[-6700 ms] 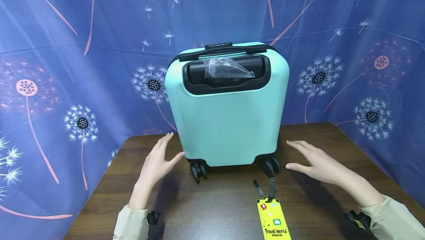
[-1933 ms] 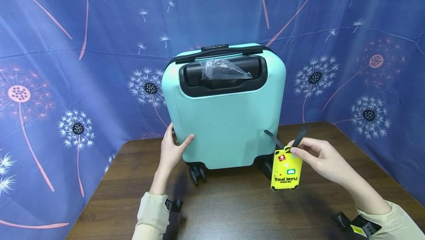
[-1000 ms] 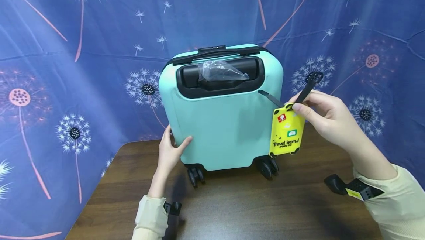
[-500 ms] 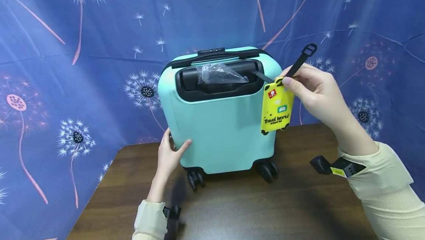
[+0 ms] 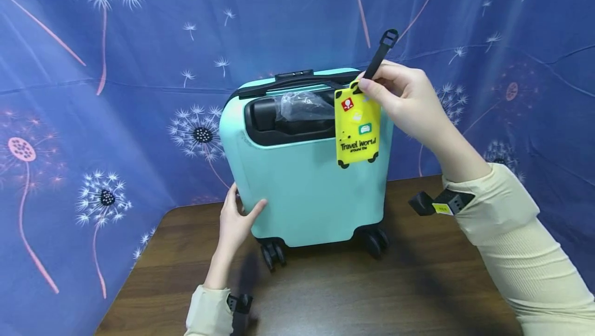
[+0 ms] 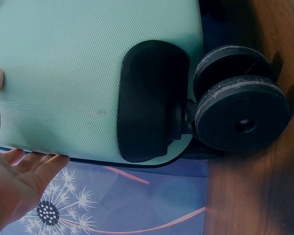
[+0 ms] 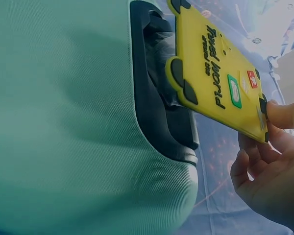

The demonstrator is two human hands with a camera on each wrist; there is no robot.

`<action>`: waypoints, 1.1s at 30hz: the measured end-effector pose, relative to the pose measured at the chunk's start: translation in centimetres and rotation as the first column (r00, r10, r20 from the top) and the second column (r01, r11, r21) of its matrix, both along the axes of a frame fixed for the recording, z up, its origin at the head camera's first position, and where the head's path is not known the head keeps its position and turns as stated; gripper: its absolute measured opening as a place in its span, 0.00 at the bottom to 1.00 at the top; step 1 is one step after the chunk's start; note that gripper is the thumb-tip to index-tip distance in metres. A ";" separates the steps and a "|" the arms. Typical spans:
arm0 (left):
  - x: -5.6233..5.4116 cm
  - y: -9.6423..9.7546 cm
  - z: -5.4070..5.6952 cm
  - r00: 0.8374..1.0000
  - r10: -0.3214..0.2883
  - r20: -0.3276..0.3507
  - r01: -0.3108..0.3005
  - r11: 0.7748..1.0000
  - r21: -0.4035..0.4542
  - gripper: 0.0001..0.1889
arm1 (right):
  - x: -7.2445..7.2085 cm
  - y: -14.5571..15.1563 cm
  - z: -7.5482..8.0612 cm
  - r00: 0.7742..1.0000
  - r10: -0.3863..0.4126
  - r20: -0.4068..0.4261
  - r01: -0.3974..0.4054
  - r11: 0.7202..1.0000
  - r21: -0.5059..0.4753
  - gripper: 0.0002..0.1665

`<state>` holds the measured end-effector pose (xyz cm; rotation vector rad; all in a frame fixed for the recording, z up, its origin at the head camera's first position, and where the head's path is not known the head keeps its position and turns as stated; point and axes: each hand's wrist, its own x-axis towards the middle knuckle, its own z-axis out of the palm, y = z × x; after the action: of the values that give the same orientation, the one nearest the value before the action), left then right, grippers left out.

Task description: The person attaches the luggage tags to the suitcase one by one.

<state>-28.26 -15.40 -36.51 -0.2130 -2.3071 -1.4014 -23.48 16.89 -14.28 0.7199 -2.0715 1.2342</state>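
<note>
A mint-green suitcase [image 5: 311, 191] stands upright on its black wheels. At its lower left side my left hand [image 5: 235, 222] grips the edge, thumb on the front face. The left wrist view shows the fingers [image 6: 51, 166] along the suitcase's side seam, beside a black wheel [image 6: 242, 115]. My right hand [image 5: 402, 95] pinches a yellow luggage tag [image 5: 357, 129] by its top end, where the black strap [image 5: 377, 59] sticks up. The tag hangs in front of the recessed black handle [image 5: 265, 115], hiding its right part. In the right wrist view, thumb and fingers hold the tag's [image 7: 218, 73] strap end.
Clear plastic wrap [image 5: 304, 107] covers part of the recessed handle. A black carry handle [image 5: 279, 84] and a lock [image 5: 294, 74] sit on the suitcase top. The brown wooden table [image 5: 321, 294] carries the suitcase; a blue dandelion curtain [image 5: 139, 134] hangs behind.
My right hand picked the luggage tag off the table, raised it and moved it left to the handle recess. My left hand took hold of the suitcase's left side and stays there.
</note>
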 end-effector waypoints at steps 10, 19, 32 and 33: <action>0.0 0.8 0.1 0.999 0.031 -0.011 -0.031 0.999 0.009 0.44 | -3.2 -1.3 1.5 0.999 -0.037 -0.024 0.039 0.993 0.110 0.13; -0.3 1.6 0.1 0.998 0.065 -0.003 -0.065 0.998 0.006 0.46 | -5.8 -1.0 1.7 1.000 -0.025 -0.016 0.028 0.978 0.205 0.14; -0.1 1.6 0.1 0.998 0.069 0.000 -0.069 0.998 0.006 0.45 | -5.6 -0.6 2.3 0.988 -0.008 0.154 -0.031 0.967 0.253 0.16; -0.1 1.6 0.1 0.997 0.071 -0.001 -0.071 0.997 0.006 0.45 | -5.5 -0.5 2.3 0.988 -0.015 0.153 -0.026 0.965 0.261 0.16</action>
<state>-28.31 -13.81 -36.41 -0.1287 -2.2865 -1.3727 -29.02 16.35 -11.94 0.7685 -2.3930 1.0566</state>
